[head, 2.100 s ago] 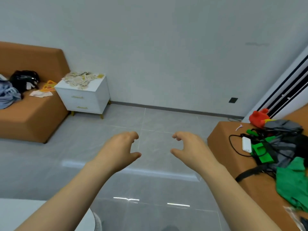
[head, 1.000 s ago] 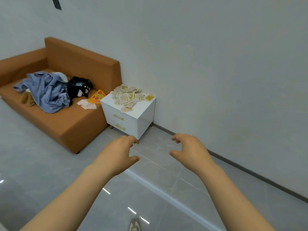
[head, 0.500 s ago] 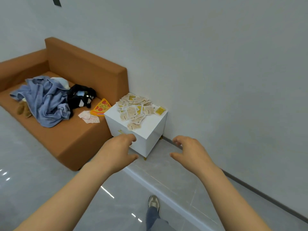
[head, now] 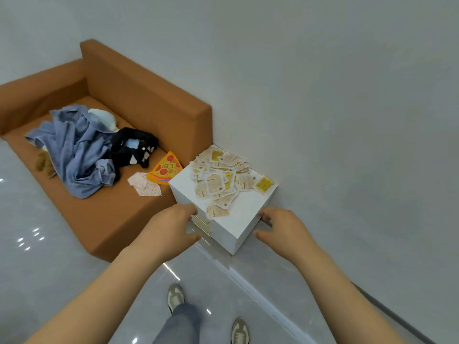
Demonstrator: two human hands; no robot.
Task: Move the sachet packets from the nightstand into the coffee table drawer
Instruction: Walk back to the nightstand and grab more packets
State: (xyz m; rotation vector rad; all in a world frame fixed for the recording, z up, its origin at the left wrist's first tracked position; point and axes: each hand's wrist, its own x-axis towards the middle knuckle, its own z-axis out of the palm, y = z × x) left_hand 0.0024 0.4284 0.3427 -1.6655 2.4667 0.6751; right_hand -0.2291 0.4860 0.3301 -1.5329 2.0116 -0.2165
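At the near corner of a white, box-shaped nightstand [head: 246,217], held the left hand [head: 173,228] out in front of the drawer fronts, fingers loosely curled and gripping nothing; could not tell whether it touched the slim gold drawer handles [head: 202,223] just beside its fingertips. Held the right hand [head: 283,232] out at the nightstand's right side, likewise relaxed, half-curled and empty, with fingertips near the top edge. Saw the heap of small beige-and-yellow paper sachet packets [head: 218,180] spread over the far part of the nightstand top, with one lone yellow sachet [head: 263,183] apart near the right rear corner. Stood on glossy grey floor tiles [head: 49,281] in grey-and-white sneakers [head: 175,296]. Found an orange-brown fabric sofa [head: 139,95] just beside the nightstand's left side, with a crumpled blue denim garment [head: 77,150], a black bundle [head: 131,147], a pizza-slice-shaped toy card [head: 165,170] and pale patterned paper pieces [head: 145,187] on its seat. Faced a plain grey wall [head: 323,95] behind.
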